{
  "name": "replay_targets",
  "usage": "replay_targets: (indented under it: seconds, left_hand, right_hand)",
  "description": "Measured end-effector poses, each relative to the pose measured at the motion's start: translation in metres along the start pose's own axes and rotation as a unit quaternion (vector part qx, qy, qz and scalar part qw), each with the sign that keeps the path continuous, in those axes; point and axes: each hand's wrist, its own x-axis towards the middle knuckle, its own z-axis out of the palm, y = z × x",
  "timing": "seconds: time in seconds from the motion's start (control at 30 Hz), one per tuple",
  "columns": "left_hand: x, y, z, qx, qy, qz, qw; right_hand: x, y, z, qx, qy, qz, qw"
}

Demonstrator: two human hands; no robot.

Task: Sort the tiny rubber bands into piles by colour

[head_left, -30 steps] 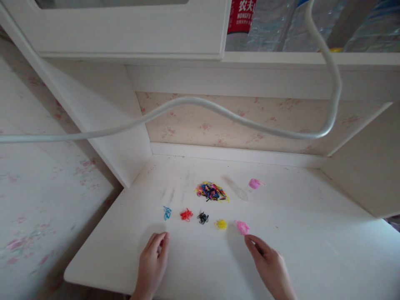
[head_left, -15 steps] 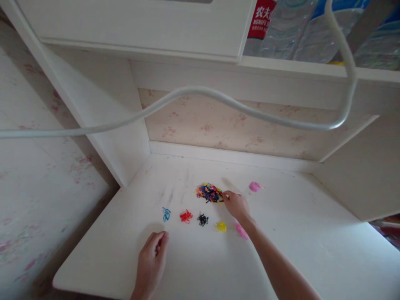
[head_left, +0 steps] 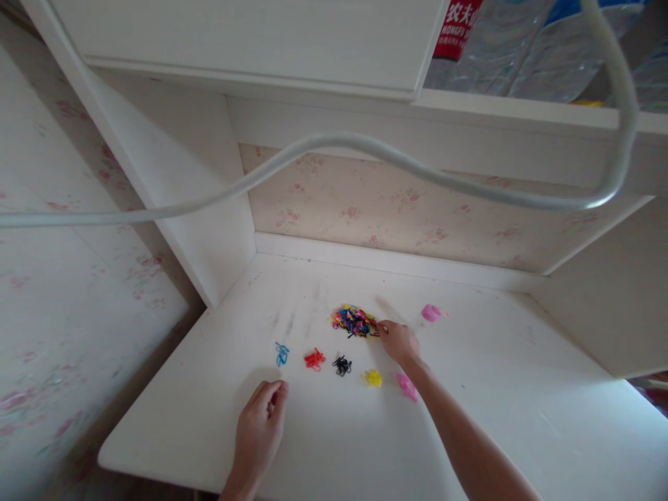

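Note:
A mixed heap of small coloured rubber bands (head_left: 353, 321) lies in the middle of the white desk (head_left: 501, 410). My right hand (head_left: 399, 342) reaches to the heap's right edge, fingers pinched together against it; what they hold is too small to see. In a row nearer to me lie small sorted piles: blue (head_left: 281, 353), red (head_left: 314, 359), black (head_left: 342, 365), yellow (head_left: 372, 378) and pink (head_left: 406, 385), the pink one partly under my right forearm. My left hand (head_left: 259, 435) rests on the desk near the front edge, fingers loosely curled, holding nothing that I can see.
A pink object (head_left: 431, 312) lies to the right of the heap. A white cable (head_left: 365, 149) hangs across the view in front of the wallpapered back wall. Above, a shelf holds packed water bottles (head_left: 522, 42). The desk's left edge drops off beside a white side panel (head_left: 172, 188).
My right hand went from beside the pink pile near the front up to the mixed heap and now pinches at its right edge. The left hand stayed put.

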Motion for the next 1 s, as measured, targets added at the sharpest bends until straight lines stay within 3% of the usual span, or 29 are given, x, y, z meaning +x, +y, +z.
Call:
replay_targets:
  seconds: [0.47,0.57,0.77,1.0]
  left_hand:
    - [-0.001,0.006,-0.002,-0.003,-0.003,0.002,1.000]
    - [-0.002,0.008,-0.002,0.006,-0.003,0.008,1.000]
    - [-0.002,0.011,-0.003,0.012,-0.011,-0.006,1.000]
    - [-0.001,0.015,-0.005,-0.001,-0.025,-0.013,1.000]
  right_hand:
    - [-0.031,0.012,-0.006,0.046,0.064,0.019,0.997]
    - [-0.054,-0.004,-0.005,0.069,0.070,-0.008,0.995]
    - [-0.097,-0.057,0.009,0.074,0.052,-0.127,0.988]
    - [-0.102,-0.098,0.016,0.034,0.022,-0.165,0.986]
